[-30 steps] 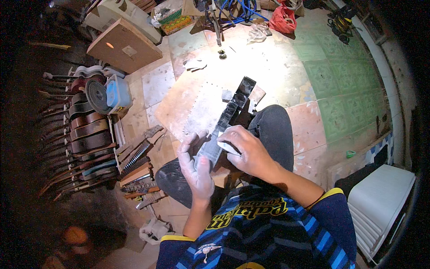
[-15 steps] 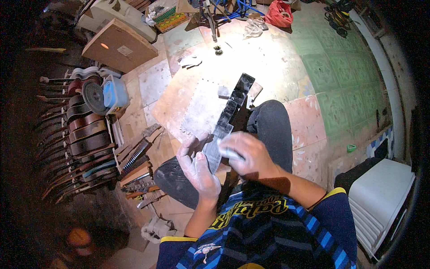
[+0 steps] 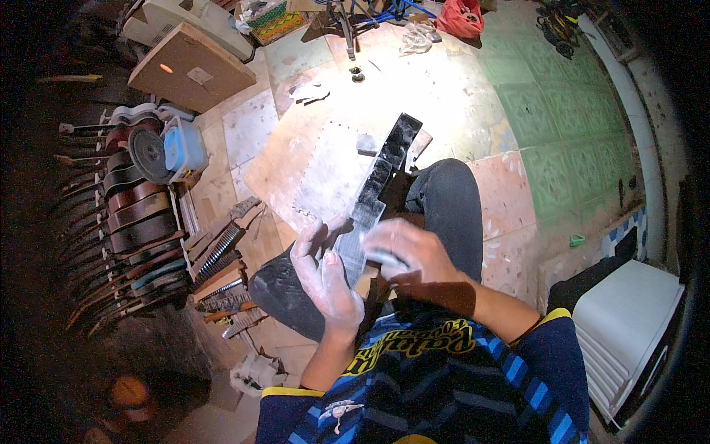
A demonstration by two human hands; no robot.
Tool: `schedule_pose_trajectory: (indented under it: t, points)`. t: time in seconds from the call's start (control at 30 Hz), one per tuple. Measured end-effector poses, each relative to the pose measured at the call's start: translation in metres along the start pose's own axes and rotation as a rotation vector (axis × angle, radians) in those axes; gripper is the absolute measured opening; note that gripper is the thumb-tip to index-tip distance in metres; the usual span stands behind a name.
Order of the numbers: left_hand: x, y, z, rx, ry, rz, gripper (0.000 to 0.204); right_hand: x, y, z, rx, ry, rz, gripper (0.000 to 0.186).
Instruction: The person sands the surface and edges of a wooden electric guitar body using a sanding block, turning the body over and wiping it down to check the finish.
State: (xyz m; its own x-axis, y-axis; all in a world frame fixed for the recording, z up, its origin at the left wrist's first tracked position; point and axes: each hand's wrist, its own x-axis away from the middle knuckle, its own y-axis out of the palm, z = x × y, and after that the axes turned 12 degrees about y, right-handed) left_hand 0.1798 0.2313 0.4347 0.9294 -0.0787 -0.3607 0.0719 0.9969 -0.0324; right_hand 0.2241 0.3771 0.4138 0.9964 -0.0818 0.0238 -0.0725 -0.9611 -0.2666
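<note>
A long, flat black piece (image 3: 384, 172) with glossy and dull grey patches slants from between my hands toward the upper right. Its near end is pale with dust. My left hand (image 3: 325, 277), coated in white powder, grips the near end at its left edge, thumb lying on the surface. On the right, my right hand (image 3: 410, 251) has its fingers wrapped over a small pale sanding block (image 3: 390, 260) and presses it at the right edge of the dusty part. The hand hides most of that block.
A pale, dusty board (image 3: 325, 181) lies on the floor ahead, bearing a small grey block (image 3: 366, 143). Guitar bodies (image 3: 140, 211) stand racked at left beside a blue tub (image 3: 185, 148). Loose guitar necks (image 3: 218, 251) lie near my left knee. A white appliance (image 3: 629, 318) stands at right.
My right hand and the sanding block have shifted slightly down and to the right along the dusty part. The left hand keeps its place on the black piece. The view has tilted a little.
</note>
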Motion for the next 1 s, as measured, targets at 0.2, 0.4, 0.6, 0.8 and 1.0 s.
schedule_pose_trajectory:
  t: [0.2,0.4,0.6,0.8,1.0]
  points:
    - [0.0,-0.008,-0.003,-0.1,0.002,-0.004,0.045,0.008,0.001,-0.025,-0.096,0.014,-0.054,0.042]
    - [-0.005,0.0,0.002,-0.005,0.026,0.007,0.044,0.003,0.0,-0.024,-0.006,-0.019,-0.014,0.04]
    - [-0.003,-0.001,0.001,-0.008,0.014,-0.005,0.044,-0.008,-0.001,0.004,0.056,-0.025,0.045,0.036]
    - [-0.003,0.0,0.001,-0.01,0.032,-0.028,0.044,-0.007,-0.001,0.007,-0.009,-0.062,0.011,0.034]
    - [-0.002,-0.001,0.002,0.0,0.012,-0.027,0.044,0.005,0.002,-0.006,-0.041,-0.121,-0.04,0.033]
